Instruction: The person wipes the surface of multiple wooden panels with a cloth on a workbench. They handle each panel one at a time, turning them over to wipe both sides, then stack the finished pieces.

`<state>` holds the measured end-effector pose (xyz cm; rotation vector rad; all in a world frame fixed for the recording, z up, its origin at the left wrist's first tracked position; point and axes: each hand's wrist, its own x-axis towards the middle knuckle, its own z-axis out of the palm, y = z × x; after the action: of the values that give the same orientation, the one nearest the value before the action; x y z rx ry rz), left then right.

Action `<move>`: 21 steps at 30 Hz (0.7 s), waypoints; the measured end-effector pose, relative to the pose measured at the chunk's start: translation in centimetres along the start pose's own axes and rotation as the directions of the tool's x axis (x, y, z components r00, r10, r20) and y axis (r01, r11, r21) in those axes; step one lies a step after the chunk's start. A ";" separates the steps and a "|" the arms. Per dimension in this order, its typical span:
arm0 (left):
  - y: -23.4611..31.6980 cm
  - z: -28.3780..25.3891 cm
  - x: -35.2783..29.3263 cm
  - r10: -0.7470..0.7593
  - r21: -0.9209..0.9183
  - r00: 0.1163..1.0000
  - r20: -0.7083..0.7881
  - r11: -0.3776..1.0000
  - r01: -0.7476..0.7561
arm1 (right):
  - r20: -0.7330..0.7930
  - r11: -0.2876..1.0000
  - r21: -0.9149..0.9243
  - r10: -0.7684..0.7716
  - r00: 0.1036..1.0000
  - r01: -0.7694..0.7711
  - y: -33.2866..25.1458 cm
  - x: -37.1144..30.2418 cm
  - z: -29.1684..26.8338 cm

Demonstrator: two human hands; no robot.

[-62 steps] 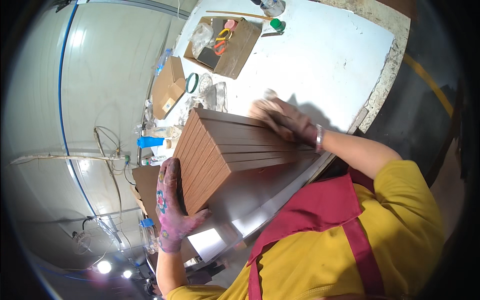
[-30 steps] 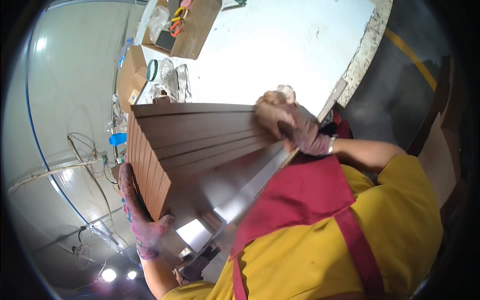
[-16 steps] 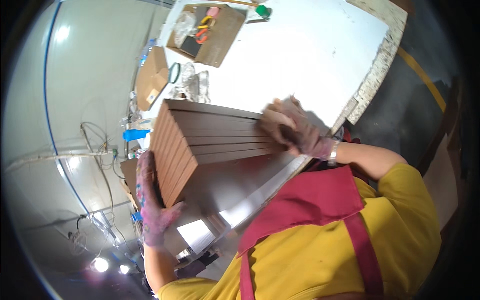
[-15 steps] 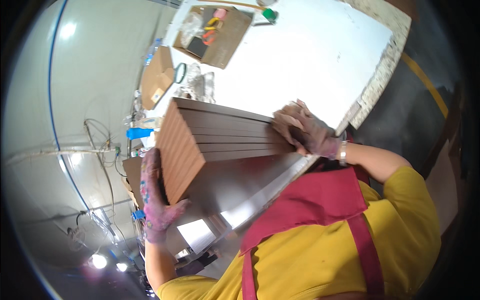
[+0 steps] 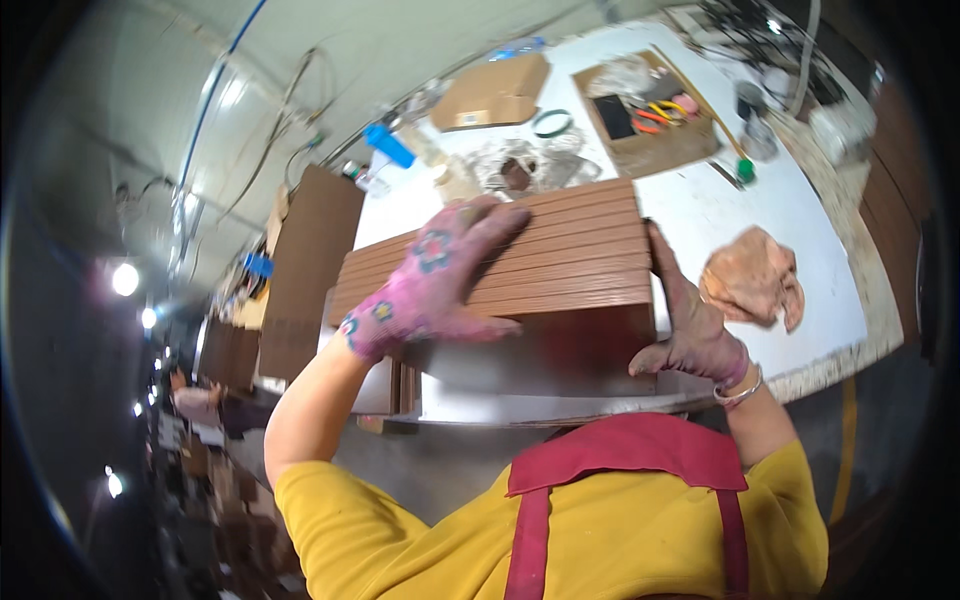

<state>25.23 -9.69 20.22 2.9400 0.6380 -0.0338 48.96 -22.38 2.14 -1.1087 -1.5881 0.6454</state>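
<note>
A stack of brown boards [image 5: 580, 240] stands on the white-topped table, its ribbed reddish-brown edges facing up and a smooth dark face toward me. My left hand [image 5: 435, 270], in a pink flowered glove, grips it from above, fingers over the ribbed top and thumb along the front edge. At the right end my right hand [image 5: 690, 320], in a stained pinkish glove, clasps the stack, fingers against the end and thumb by the front face. A crumpled peach-coloured cloth [image 5: 750, 280] lies on the table just right of that hand.
Behind the stack are crumpled clear plastic [image 5: 540, 160], a roll of green tape [image 5: 551, 123] and a flat cardboard piece [image 5: 492, 92]. An open cardboard box [image 5: 660, 150] holds pliers and other small items. Brown panels [image 5: 310, 270] stand at the left.
The stack has turned so its ribbed side faces up. My right hand has let go of the cloth and grips the stack's end; my left hand has moved onto the top.
</note>
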 end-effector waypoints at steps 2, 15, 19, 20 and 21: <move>-0.2 0.4 -1.2 0.027 0.049 0.999 -0.036 0.998 -0.025 | -0.028 1.000 -0.023 0.016 0.999 -0.017 -0.4 0.6 0.9; -19.1 15.4 -16.5 -0.690 -0.813 0.631 -0.354 0.561 0.157 | -0.234 0.947 -0.026 0.306 0.923 -0.320 4.3 -6.5 1.0; -18.6 23.3 -14.6 -0.636 -0.224 0.772 -0.001 0.752 0.620 | -0.210 0.926 0.089 0.377 0.902 -0.366 4.4 -7.4 1.1; -18.2 24.7 -14.1 -0.636 -0.081 0.770 0.058 0.765 0.638 | -0.200 0.929 0.100 0.370 0.907 -0.357 4.5 -7.2 1.3; -17.6 25.8 -13.6 -0.648 0.048 0.755 0.101 0.761 0.647 | -0.207 0.923 0.191 0.370 0.905 -0.334 4.2 -6.5 1.9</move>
<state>5.70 -2.86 -6.86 2.5343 1.6040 -0.2677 48.73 -26.20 -4.82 -1.3195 -1.1197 0.8229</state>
